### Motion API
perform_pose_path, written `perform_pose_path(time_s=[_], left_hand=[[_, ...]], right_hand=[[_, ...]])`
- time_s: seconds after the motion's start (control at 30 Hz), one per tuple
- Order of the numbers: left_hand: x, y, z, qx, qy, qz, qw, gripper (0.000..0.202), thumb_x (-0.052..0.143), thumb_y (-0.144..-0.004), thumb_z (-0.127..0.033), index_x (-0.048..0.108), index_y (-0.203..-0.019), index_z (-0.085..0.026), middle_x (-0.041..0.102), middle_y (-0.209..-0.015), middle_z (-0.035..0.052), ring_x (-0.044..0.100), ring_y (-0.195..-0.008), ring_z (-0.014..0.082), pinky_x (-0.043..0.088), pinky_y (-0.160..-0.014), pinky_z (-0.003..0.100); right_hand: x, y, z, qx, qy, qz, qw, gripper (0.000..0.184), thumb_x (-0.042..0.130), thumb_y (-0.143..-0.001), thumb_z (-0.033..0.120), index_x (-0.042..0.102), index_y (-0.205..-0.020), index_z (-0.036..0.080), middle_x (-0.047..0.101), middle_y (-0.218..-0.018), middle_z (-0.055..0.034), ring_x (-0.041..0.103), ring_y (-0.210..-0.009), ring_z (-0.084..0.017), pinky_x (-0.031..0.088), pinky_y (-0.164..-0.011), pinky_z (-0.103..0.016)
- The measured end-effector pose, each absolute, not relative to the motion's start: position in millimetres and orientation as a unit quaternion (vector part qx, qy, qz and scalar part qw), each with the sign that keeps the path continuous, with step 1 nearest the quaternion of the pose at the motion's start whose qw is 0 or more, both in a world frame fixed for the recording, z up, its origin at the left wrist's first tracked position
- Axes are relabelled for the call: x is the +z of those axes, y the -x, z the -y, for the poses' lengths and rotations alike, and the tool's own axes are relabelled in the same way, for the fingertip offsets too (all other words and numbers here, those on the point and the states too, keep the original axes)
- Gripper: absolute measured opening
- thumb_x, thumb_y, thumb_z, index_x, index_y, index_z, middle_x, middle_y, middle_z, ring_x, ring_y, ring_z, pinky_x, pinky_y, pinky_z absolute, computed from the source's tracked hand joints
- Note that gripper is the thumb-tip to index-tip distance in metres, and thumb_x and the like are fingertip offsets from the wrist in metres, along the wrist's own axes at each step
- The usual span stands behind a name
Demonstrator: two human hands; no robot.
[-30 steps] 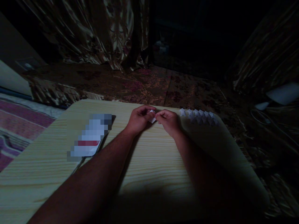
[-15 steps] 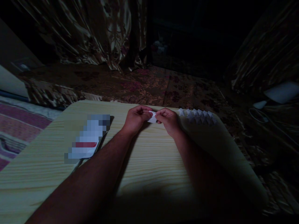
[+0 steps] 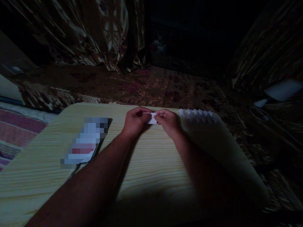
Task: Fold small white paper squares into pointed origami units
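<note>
Near the far edge of the wooden table [image 3: 142, 164], a small white piece of paper [image 3: 153, 119] is pinched between my two hands. My left hand [image 3: 136, 121] grips its left side with thumb and fingers. On the other side, my right hand [image 3: 167, 121] closes on the right part, its thumb over the paper. Parts of the paper are hidden behind my fingertips, so its folds cannot be made out. Just right of my right hand lie two rows of small white paper stars [image 3: 200, 113], the nearer row in shadow.
A blurred-out pale object with a red band [image 3: 82, 148] lies on the table's left, beside my left forearm. Beyond the table is a ledge with patterned cloth [image 3: 132, 83] and curtains [image 3: 113, 34]. Striped bedding [image 3: 16, 126] is at the left; a white lamp-like object [image 3: 282, 90] stands right.
The paper now lies flatter and more squarely between my fingers, where before it looked tilted. Both hands keep hold of it. The whole view has shifted slightly.
</note>
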State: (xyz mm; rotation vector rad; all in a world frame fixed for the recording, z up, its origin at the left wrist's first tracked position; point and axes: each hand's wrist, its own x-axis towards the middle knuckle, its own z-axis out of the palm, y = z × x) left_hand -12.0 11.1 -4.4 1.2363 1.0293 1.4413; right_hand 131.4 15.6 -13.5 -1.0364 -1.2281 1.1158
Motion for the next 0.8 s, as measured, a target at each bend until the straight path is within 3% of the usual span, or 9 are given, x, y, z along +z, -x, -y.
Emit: perform_pose_path(time_s=[0.8], left_hand=[[-2.3,11.2,-9.0,0.582,-0.507,-0.440,0.460,0.019,0.074,-0.062,-0.024,0.068,-0.077,-0.013,0.063,-0.062,0.0010,0.053,-0.050,0.0095,0.042,-0.049,0.021]], right_hand=[[-10.1,-129.5,-13.0,0.457,0.437,0.533,0.561,0.019,0.071,-0.065,0.030,0.066,-0.076,0.015,0.064,-0.060,0.0010,0.055,-0.053,-0.010,0.045,-0.053,-0.023]])
